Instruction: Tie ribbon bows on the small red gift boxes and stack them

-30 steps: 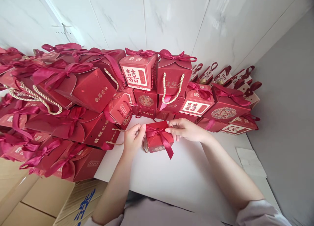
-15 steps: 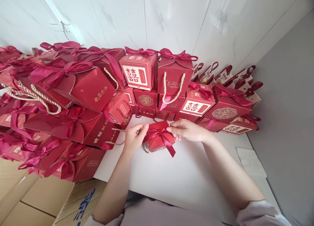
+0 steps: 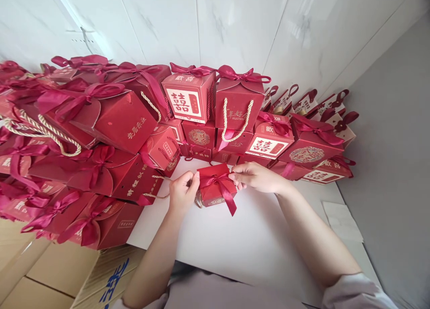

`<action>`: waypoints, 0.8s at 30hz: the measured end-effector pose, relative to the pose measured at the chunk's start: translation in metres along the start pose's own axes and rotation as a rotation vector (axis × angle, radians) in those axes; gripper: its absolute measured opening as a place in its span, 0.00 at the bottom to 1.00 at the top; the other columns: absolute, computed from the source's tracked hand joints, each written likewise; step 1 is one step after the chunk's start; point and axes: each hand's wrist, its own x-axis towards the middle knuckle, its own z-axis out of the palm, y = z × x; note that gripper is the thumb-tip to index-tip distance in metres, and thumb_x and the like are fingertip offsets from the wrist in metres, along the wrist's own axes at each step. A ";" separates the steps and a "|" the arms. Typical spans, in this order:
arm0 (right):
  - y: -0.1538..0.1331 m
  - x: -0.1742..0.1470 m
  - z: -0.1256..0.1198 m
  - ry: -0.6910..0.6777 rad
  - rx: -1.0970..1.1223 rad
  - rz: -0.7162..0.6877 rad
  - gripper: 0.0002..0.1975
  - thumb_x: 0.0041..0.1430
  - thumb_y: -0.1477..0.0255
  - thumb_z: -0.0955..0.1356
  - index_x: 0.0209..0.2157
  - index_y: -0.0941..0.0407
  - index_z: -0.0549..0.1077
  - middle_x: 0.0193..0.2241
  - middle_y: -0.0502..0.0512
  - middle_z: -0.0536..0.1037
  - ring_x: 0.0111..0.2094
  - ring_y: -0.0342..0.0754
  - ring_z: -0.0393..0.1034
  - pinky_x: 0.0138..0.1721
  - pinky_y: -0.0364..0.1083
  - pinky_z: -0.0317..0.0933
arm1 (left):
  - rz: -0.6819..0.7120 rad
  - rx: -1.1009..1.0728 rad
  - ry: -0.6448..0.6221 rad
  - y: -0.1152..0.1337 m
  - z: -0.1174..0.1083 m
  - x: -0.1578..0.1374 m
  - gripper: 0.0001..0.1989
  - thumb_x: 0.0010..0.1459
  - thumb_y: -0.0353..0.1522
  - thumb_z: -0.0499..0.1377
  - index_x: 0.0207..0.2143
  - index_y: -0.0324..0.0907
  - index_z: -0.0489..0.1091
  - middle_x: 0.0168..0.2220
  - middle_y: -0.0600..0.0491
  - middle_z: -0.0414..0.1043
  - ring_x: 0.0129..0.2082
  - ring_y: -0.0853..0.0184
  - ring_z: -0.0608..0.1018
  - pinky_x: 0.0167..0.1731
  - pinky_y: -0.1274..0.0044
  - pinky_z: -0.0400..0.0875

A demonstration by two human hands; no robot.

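Note:
A small red gift box (image 3: 210, 197) with a round pale emblem stands on the white tabletop (image 3: 231, 242) between my hands. A crimson ribbon (image 3: 229, 200) is tied in a bow across its top, with one tail hanging down the front. On the left side of the bow, my left hand (image 3: 183, 188) is closed, thumb against fingers, pinching the ribbon. My right hand (image 3: 253, 177) pinches the ribbon on the other side between thumb and fingertips. A cream rope handle (image 3: 198, 201) shows at the box's left side.
Stacked red gift boxes (image 3: 122, 121) with bows rise on the left, and more boxes (image 3: 240, 96) line the back against the marbled wall (image 3: 231, 27). Cardboard cartons (image 3: 60, 268) sit at lower left. A pale flat piece (image 3: 342, 221) lies near the table's right edge.
The box has tilted slightly so more of its front emblem shows. The bow looks drawn a little tighter between my hands, which have barely moved.

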 end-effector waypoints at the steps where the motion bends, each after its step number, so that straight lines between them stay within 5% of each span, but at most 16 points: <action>1: 0.000 0.000 0.000 0.006 -0.003 -0.001 0.19 0.66 0.57 0.61 0.27 0.56 0.69 0.23 0.50 0.73 0.28 0.44 0.68 0.32 0.43 0.60 | 0.014 0.013 0.009 0.000 0.000 0.000 0.23 0.61 0.37 0.56 0.18 0.40 0.50 0.16 0.60 0.46 0.18 0.76 0.54 0.20 0.79 0.52; 18: -0.006 -0.003 -0.003 0.049 -0.032 -0.049 0.20 0.65 0.57 0.62 0.25 0.55 0.69 0.24 0.50 0.73 0.28 0.46 0.68 0.34 0.44 0.60 | 0.106 0.140 0.026 0.004 -0.005 0.004 0.22 0.61 0.38 0.55 0.18 0.41 0.53 0.17 0.60 0.49 0.19 0.74 0.55 0.24 0.79 0.55; 24: -0.005 -0.006 -0.006 -0.043 0.043 0.009 0.21 0.64 0.54 0.62 0.26 0.56 0.69 0.25 0.51 0.72 0.29 0.46 0.68 0.35 0.45 0.62 | 0.064 0.037 -0.023 0.004 -0.002 0.005 0.22 0.61 0.38 0.55 0.17 0.41 0.53 0.17 0.60 0.47 0.18 0.74 0.55 0.22 0.79 0.53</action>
